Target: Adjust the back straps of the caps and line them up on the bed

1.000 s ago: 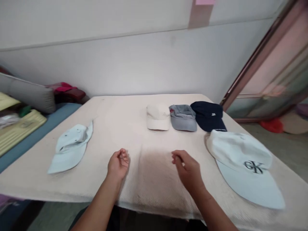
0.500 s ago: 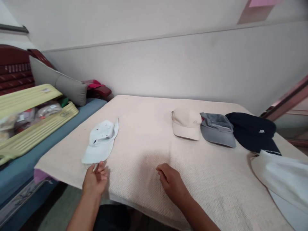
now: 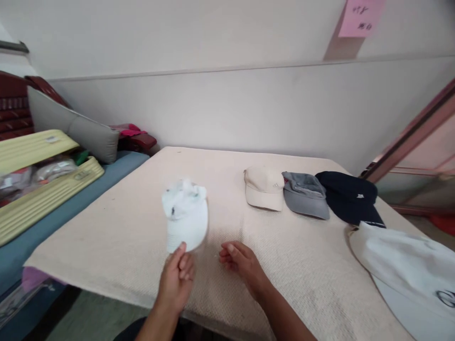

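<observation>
Pale-blue cap [image 3: 185,215] lies just beyond the left hand [image 3: 177,279], fingertips pinching its brim's near edge, crown pointing far; right hand [image 3: 241,264] loosely curled, empty, beside.

The table cover [image 3: 302,265] is a cream cloth with a fine waffle weave, matt and slightly rough. The pale blue cap [image 3: 185,218] looks like soft matt cotton, blurred here. The beige cap [image 3: 263,188], grey cap [image 3: 306,194] and navy cap [image 3: 350,198] are matt fabric too. The pink note [image 3: 360,18] is plain paper. The yellow suitcase [image 3: 42,189] is ribbed hard plastic with a faint sheen.
</observation>
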Motion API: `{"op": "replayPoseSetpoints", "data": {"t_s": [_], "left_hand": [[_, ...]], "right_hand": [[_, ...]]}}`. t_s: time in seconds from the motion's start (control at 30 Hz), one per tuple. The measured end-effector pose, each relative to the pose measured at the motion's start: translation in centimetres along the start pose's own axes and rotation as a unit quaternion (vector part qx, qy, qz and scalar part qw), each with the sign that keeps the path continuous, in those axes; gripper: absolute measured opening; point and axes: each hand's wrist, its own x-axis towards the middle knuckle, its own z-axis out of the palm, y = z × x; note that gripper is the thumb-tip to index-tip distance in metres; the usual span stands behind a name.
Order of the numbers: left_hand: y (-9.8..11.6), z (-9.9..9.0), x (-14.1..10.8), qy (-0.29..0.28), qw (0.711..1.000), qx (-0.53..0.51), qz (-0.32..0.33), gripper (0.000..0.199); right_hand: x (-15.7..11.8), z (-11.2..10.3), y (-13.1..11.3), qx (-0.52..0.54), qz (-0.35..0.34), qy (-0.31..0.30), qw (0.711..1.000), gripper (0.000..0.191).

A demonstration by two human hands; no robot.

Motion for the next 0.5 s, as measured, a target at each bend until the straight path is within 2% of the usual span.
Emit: {"op": "replayPoseSetpoints", "data": {"t_s": [0.1, 0.17, 0.23, 0.27, 0.3, 0.4, 0.5], "left_hand": [[-4.6, 1.1, -1.6, -0.059, 0.991, 0.107, -0.049, 0.036], [-7.0, 1.2, -2.2, -0.105, 0.971, 0.190, -0.101, 0.037], [-8.5, 1.3, -2.4, -0.166, 0.944, 0.243, -0.152, 0.026], [-8.8, 1.4, -2.3, -0.196, 0.934, 0.242, -0.173, 0.020], [-8.9, 1.6, -2.2, -0.224, 0.930, 0.220, -0.192, 0.022], [-7.9, 2.6, -1.1, -0.277, 0.923, 0.095, -0.250, 0.041], [-6.0, 3.6, 0.2, -0.328, 0.903, 0.019, -0.276, 0.055]], "right_hand": [[-0.5, -1.6, -1.6, 0.181, -0.010, 0.003, 0.984, 0.039], [-1.0, -3.3, -2.8, 0.254, -0.032, 0.011, 0.967, 0.036], [-1.7, -5.2, -3.9, 0.293, -0.043, 0.032, 0.955, 0.038], [-2.1, -6.1, -4.3, 0.305, -0.048, 0.037, 0.950, 0.040], [-2.6, -6.9, -4.6, 0.314, -0.053, 0.035, 0.947, 0.043], [-4.3, -8.3, -4.8, 0.322, -0.064, -0.010, 0.945, 0.043], [-6.1, -8.5, -4.0, 0.315, -0.047, -0.067, 0.945, 0.039]]}}
